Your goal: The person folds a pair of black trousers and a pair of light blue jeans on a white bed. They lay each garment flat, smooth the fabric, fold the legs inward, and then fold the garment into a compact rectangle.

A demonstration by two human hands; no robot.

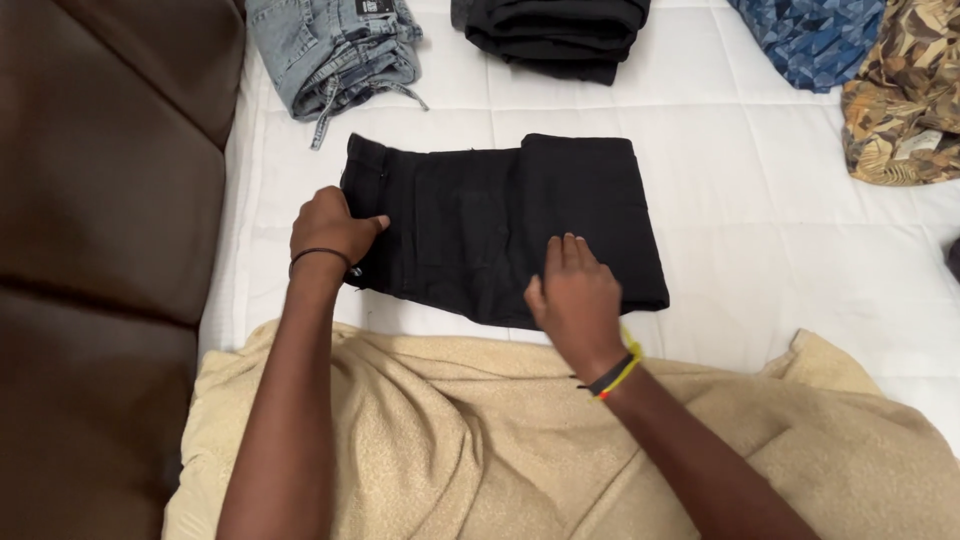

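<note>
Your left hand [330, 228] seems to pinch the black trousers' [505, 225] left edge; your right hand [578, 297] lies flat, fingers spread, on their near edge.

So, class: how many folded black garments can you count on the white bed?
2. One black garment lies mid-bed under both hands, left hand at its left edge, right hand flat on it. Another black garment sits at the top edge, partly cropped; more may be out of frame.

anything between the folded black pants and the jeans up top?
Nothing. In the head view only a bare strip of white quilt separates the black pants from the jeans; a frayed jeans strand hangs toward the pants, apart from them.
</note>
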